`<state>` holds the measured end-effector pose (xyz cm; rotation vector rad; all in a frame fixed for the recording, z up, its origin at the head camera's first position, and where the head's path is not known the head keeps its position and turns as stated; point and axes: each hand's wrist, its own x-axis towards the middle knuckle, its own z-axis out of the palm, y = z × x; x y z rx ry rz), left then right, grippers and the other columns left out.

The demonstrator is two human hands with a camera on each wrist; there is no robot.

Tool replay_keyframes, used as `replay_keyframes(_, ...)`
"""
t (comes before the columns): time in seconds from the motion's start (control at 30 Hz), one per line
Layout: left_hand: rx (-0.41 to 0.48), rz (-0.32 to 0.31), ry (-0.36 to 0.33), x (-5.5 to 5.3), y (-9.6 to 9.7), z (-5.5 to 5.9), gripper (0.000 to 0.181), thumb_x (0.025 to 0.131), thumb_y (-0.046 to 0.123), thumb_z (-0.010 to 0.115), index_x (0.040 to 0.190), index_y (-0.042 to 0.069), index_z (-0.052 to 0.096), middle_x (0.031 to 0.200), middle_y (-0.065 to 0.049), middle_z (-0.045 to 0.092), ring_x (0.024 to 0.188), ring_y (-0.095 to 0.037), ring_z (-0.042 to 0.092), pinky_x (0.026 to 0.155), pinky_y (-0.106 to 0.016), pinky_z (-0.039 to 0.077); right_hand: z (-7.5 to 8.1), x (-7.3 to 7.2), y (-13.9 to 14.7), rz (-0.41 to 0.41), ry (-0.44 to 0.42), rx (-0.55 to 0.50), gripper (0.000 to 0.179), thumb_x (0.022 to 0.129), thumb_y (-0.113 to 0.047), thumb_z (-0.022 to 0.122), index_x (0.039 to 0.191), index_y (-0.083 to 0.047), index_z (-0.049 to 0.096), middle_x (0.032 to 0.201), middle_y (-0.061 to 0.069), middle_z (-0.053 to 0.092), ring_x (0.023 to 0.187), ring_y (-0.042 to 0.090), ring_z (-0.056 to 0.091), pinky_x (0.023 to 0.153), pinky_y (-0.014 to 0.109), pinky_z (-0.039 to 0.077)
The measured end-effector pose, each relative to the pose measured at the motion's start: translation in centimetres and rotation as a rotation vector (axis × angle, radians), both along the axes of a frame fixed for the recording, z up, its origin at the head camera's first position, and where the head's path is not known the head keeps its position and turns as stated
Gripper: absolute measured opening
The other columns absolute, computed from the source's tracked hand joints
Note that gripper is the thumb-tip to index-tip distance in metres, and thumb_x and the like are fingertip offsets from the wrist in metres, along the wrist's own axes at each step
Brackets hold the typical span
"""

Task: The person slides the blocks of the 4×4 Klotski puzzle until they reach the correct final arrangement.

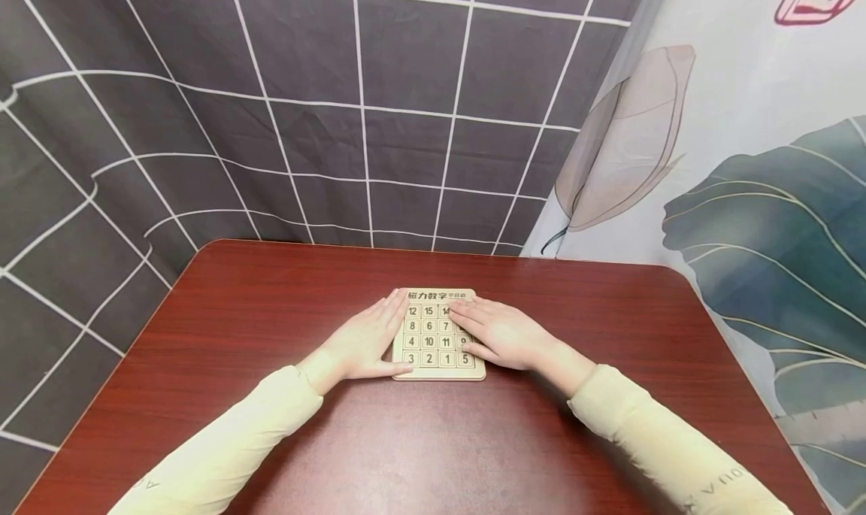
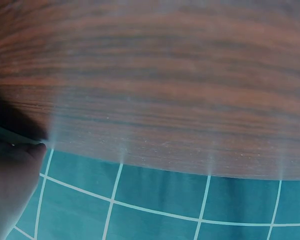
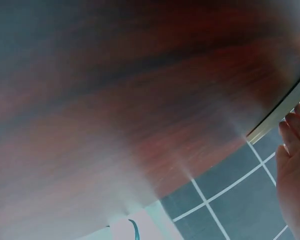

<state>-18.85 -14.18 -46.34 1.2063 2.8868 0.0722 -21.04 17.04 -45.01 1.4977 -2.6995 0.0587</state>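
A pale wooden number sliding puzzle (image 1: pixel 429 342) lies flat on the table, with dark lettering across its top and rows of numbered square tiles. My left hand (image 1: pixel 368 338) rests along its left edge, fingers straight and together, thumb laid over the bottom-left corner by the 3 tile. Across the right side lies my right hand (image 1: pixel 504 334), fingers extended over the right column and covering the top-right tile. Only the edge of the left hand (image 2: pixel 12 185) shows in the left wrist view. In the right wrist view, the right hand's fingers (image 3: pixel 292 137) are beside the puzzle's side edge (image 3: pixel 280 112).
The puzzle sits on a reddish-brown wood-grain table (image 1: pixel 433 440) with rounded far corners. Behind it hangs a dark grey cloth with a white grid (image 1: pixel 406 146). A white curtain with large leaf prints (image 1: pixel 764 237) hangs at the right.
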Motion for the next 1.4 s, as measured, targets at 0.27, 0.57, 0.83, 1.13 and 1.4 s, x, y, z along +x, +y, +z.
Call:
replay_keyframes(0.27, -0.002, -0.001, 0.003, 0.0, 0.0, 0.0, 0.111, 0.095, 0.067, 0.062, 0.161, -0.015, 0.026, 0.172, -0.033, 0.023, 0.163, -0.042, 0.025, 0.134, -0.047, 0.028, 0.7, 0.5, 0.9, -0.011, 0.007, -0.008, 0.06, 0.106, -0.038, 0.062, 0.153, 0.0, 0.055, 0.161, 0.014, 0.055, 0.151, 0.028, 0.051, 0.128, 0.048, 0.039)
replay_keyframes(0.57, 0.004, -0.001, 0.003, -0.1, -0.1, -0.2, 0.111, 0.095, 0.068, 0.061, 0.161, -0.015, 0.026, 0.172, -0.033, 0.023, 0.163, -0.042, 0.025, 0.134, -0.047, 0.029, 0.2, 0.4, 2.2, -0.023, 0.018, -0.026, 0.06, 0.106, -0.037, 0.064, 0.152, 0.0, 0.056, 0.16, 0.013, 0.056, 0.149, 0.03, 0.053, 0.127, 0.05, 0.041)
replay_keyframes(0.83, 0.018, -0.005, 0.018, -0.1, -0.2, -0.4, 0.111, 0.095, 0.067, 0.062, 0.161, -0.015, 0.027, 0.172, -0.033, 0.024, 0.162, -0.043, 0.026, 0.134, -0.046, 0.03, 0.0, 0.3, 1.8, -0.009, 0.033, -0.043, 0.06, 0.105, -0.038, 0.064, 0.152, -0.001, 0.057, 0.16, 0.013, 0.056, 0.149, 0.03, 0.053, 0.128, 0.048, 0.04)
replay_keyframes(1.13, 0.023, 0.0, -0.004, -0.1, -0.1, -0.2, 0.111, 0.095, 0.067, 0.062, 0.161, -0.015, 0.027, 0.172, -0.033, 0.023, 0.162, -0.042, 0.026, 0.134, -0.047, 0.029, 0.0, -0.3, -0.6, 0.012, 0.021, -0.03, 0.062, 0.106, -0.04, 0.061, 0.155, -0.003, 0.053, 0.161, 0.012, 0.054, 0.151, 0.026, 0.052, 0.128, 0.048, 0.04)
replay_keyframes(1.4, 0.033, -0.004, -0.003, -0.1, -0.2, -0.4, 0.11, 0.095, 0.066, 0.063, 0.16, -0.016, 0.027, 0.171, -0.033, 0.024, 0.162, -0.043, 0.027, 0.133, -0.048, 0.03, 0.2, -0.4, -2.4, 0.024, 0.011, 0.007, 0.062, 0.108, -0.042, 0.058, 0.156, -0.005, 0.052, 0.162, 0.011, 0.053, 0.151, 0.025, 0.051, 0.128, 0.045, 0.04)
